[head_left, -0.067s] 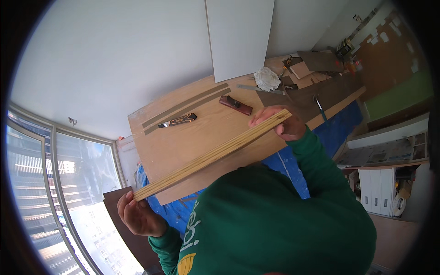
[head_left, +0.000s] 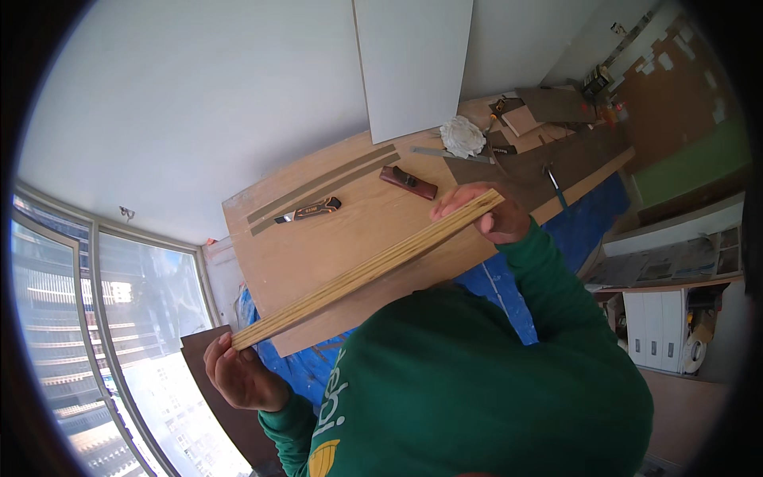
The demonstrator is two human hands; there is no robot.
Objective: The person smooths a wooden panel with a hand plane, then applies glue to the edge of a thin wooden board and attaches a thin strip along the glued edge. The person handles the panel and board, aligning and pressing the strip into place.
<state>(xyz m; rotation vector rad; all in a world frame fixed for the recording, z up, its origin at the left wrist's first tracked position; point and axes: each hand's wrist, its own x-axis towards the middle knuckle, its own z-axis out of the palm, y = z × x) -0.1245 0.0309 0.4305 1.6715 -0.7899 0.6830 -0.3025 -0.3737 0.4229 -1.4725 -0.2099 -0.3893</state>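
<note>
A long plywood strip (head_left: 369,273) with layered yellowish edges slants across in front of me, its right end farther away. My left hand (head_left: 242,374) pinches its near left end between thumb and fingers. Around its far right end, my right hand (head_left: 501,213) is closed, with some fingers behind the wood. Beneath and beyond the strip lies a large wooden worktop (head_left: 318,258). On it are a utility knife (head_left: 308,210) with a black and orange handle, a dark red-brown block plane (head_left: 408,182), and two thin brown strips (head_left: 322,189) side by side.
A white panel (head_left: 413,67) leans on the wall behind the worktop. At the far right are a crumpled white wad (head_left: 462,137), a metal ruler (head_left: 425,151), a hammer (head_left: 555,187) and dark sheets (head_left: 548,163). Blue sheeting (head_left: 497,294) hangs below; windows (head_left: 151,286) stand left.
</note>
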